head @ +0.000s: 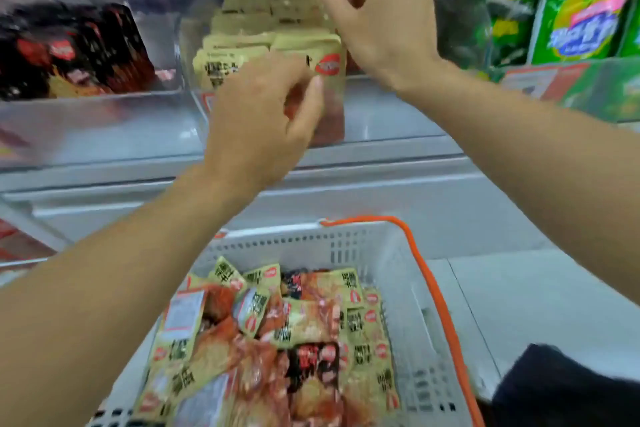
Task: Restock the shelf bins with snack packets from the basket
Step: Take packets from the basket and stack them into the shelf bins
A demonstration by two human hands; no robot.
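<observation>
Head view: nearest you, the basket (408,288) sits heaped with tan and red snack packets (298,319), many yet to be shelved. They look light, thin and limp, likely slick film, so pinching a flat edge or sealed corner should serve best; a broad squeeze could crumple them. Beyond, your left hand (258,114) curls its fingers at the front packet (311,61) in the clear bin (194,94), apparently pinching it. Farthest, your right hand (379,14) bends its fingers over the back of the upright row; whether it grips anything cannot be told through the blur.
</observation>
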